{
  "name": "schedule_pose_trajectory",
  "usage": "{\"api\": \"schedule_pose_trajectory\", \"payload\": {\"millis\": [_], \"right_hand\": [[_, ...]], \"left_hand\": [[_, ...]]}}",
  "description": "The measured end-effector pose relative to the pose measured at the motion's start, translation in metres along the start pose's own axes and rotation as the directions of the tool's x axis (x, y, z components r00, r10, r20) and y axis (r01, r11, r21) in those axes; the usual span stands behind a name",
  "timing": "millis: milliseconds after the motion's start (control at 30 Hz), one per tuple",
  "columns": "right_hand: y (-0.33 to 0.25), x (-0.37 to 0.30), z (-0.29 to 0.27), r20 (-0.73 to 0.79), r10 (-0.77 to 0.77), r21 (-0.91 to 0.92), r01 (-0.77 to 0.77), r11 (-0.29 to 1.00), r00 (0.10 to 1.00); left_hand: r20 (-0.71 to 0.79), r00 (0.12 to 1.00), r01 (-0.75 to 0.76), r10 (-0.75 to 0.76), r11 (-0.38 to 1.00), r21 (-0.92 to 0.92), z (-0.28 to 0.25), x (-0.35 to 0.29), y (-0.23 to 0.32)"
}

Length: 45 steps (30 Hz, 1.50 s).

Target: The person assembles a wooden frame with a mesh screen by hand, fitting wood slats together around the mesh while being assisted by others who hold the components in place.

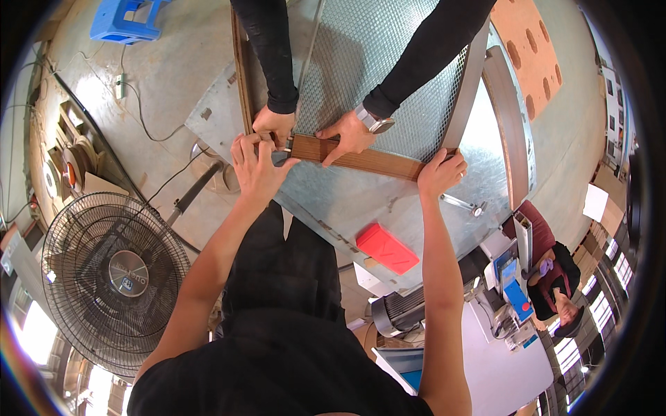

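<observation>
A brown wood-grain strip (364, 158) lies across the near end of a mesh panel (368, 62), on a metal-topped table (333, 197). My right hand (439, 175) is closed round the strip's right end, at the corner with the right rail (466, 111). At the opposite corner, my left hand (258, 170) has its fingers curled at the near end of the left rail (244, 76). Small light pegs show by the strip's left end. A co-worker's hand (272, 125) works against that corner, fingers bent. The co-worker's other hand (352, 133), below a wristwatch, presses on the strip.
A red box-like object (387, 248) and a metal clamp-like part (463, 204) lie on the table. A black floor fan (116, 284) stands at left, a blue stool (128, 21) far left. A curved brown piece (506, 125) lies at right. Another person (558, 277) sits right.
</observation>
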State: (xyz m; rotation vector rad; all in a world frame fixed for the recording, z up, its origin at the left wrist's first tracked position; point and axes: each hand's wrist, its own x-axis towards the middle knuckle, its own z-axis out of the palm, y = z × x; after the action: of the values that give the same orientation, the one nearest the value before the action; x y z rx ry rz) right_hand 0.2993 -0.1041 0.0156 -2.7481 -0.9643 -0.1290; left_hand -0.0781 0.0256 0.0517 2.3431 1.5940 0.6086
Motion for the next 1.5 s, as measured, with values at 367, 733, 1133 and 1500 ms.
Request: {"api": "schedule_pose_trajectory", "payload": {"millis": [367,733,1133,1500], "right_hand": [[-0.001,0.000,-0.001,0.023,0.013,0.006,-0.013,1.000,1.000],[-0.002,-0.001,-0.001,0.016,0.012,0.012,-0.012,1.000,1.000],[0.006,-0.002,0.002,-0.061,-0.021,0.113,0.027,0.993,0.998],[0.001,-0.003,0.001,-0.103,-0.020,0.139,0.034,0.990,0.994]], "left_hand": [[0.006,1.000,-0.015,0.015,0.999,0.046,-0.002,-0.001,0.000],[0.036,0.999,-0.011,0.009,0.998,0.058,0.000,-0.001,-0.001],[0.227,0.971,-0.039,0.071,0.989,-0.142,-0.024,0.023,0.021],[0.210,0.954,0.239,-0.213,0.965,-0.110,-0.002,0.023,-0.026]]}}
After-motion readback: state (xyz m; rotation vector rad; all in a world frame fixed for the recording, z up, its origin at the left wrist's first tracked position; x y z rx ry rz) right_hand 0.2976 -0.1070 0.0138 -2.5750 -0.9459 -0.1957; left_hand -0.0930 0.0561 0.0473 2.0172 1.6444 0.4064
